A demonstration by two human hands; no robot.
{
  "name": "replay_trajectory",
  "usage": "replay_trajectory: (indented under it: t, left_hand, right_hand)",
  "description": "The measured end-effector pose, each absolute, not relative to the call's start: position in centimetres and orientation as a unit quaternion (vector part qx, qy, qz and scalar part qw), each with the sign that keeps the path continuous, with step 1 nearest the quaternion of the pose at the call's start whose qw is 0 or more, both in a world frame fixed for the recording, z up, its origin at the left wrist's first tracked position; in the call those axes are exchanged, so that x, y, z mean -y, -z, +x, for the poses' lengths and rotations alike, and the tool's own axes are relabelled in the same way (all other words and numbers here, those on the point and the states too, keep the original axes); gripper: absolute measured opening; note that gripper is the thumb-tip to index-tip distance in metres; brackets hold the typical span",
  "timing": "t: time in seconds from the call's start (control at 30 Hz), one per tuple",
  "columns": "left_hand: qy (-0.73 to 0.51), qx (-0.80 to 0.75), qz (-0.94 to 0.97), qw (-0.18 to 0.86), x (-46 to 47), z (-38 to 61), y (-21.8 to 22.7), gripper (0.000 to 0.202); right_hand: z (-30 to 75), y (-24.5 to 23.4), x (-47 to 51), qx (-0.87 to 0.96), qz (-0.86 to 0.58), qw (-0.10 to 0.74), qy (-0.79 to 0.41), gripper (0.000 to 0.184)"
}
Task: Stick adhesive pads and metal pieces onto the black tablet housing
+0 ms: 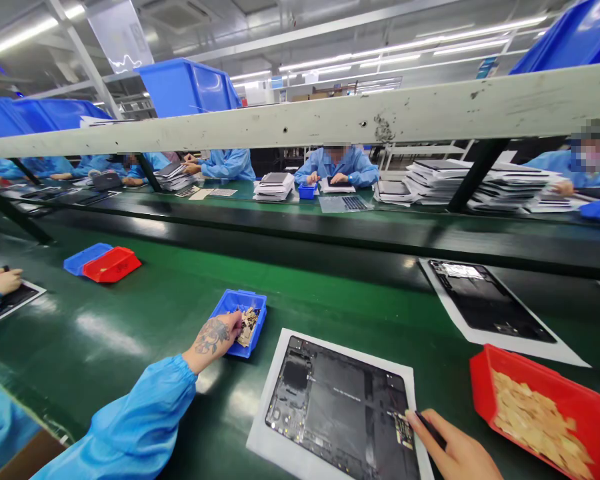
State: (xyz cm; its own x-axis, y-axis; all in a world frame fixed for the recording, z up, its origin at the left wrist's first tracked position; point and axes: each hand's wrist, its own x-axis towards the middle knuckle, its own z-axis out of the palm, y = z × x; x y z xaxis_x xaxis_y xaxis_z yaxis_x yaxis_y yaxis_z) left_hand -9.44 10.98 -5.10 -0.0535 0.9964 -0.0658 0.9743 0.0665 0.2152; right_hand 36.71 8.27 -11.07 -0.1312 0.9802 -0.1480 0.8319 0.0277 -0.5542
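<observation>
My left hand (215, 337), in a blue sleeve, reaches into a small blue bin (240, 320) of tan parts, its fingers pinched among the parts (249, 323). My right hand (455, 453) grips a thin black tool (430, 430) whose tip rests at the lower right edge of a dark open device panel (340, 407). The panel lies on a white sheet (280, 400) on the green table (145, 320).
A red bin (545, 407) of tan parts stands at the right. A second dark panel on a white sheet (490, 307) lies behind it. Blue and red trays (105, 263) sit at the left. Another person's hand (0, 280) works at far left. Workers in blue sit across.
</observation>
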Motion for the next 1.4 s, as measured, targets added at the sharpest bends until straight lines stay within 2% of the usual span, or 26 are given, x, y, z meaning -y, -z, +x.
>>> replay_trajectory:
  t: [0.1,0.27,0.33,0.43,0.5,0.57,0.67,0.73,0.87,0.97,1.1,1.3,1.4]
  left_hand:
    - [-0.063,-0.722,0.685,0.076,-10.3,-10.3,4.0,0.018]
    - [-0.105,-0.697,0.709,-0.013,-8.4,-10.6,2.5,0.032]
    - [-0.158,-0.661,0.725,-0.114,-7.7,-9.5,2.7,0.037]
    - [-0.263,-0.575,0.759,-0.155,-6.7,-5.3,3.7,0.048]
    - [-0.306,-0.491,0.803,-0.142,-6.0,-0.9,4.5,0.054]
    - [-0.316,-0.408,0.850,-0.107,-5.6,4.1,5.2,0.056]
    - [-0.349,-0.247,0.902,-0.062,-5.5,10.5,5.9,0.041]
    - [-0.374,-0.213,0.903,-0.012,-5.7,13.0,6.4,0.035]
    - [-0.419,-0.210,0.882,0.050,-5.9,14.4,7.7,0.038]
    - [-0.426,-0.204,0.880,0.051,-5.8,14.2,8.4,0.045]
    - [-0.417,-0.215,0.881,0.059,-5.6,14.3,8.8,0.045]
    - [-0.409,-0.274,0.864,0.106,-5.6,14.8,9.3,0.043]
    - [-0.390,-0.286,0.859,0.170,-5.2,14.7,8.4,0.046]
  right_hand:
    - [36.7,10.1,-8.3,0.663,-0.670,0.211,-0.258,0.049]
    - [35.7,8.1,-7.3,0.612,-0.655,0.357,-0.262,0.048]
    - [35.1,7.5,-6.8,0.585,-0.637,0.402,-0.301,0.047]
    - [33.9,6.5,-5.9,0.553,-0.608,0.439,-0.364,0.043]
    - [33.0,5.8,-5.1,0.546,-0.578,0.431,-0.427,0.043]
    - [32.1,5.2,-4.3,0.522,-0.536,0.389,-0.538,0.048]
    - [31.5,4.8,-3.5,0.447,-0.464,0.349,-0.681,0.053]
    - [31.7,4.9,-3.4,0.405,-0.441,0.363,-0.714,0.052]
    - [32.6,5.4,-3.9,0.373,-0.438,0.378,-0.725,0.048]
    - [32.6,6.0,-4.1,0.374,-0.432,0.348,-0.743,0.047]
    - [32.2,6.5,-4.0,0.362,-0.432,0.329,-0.758,0.048]
    - [32.4,7.1,-4.3,0.393,-0.480,0.334,-0.710,0.049]
    - [32.7,7.3,-4.6,0.405,-0.501,0.335,-0.687,0.048]
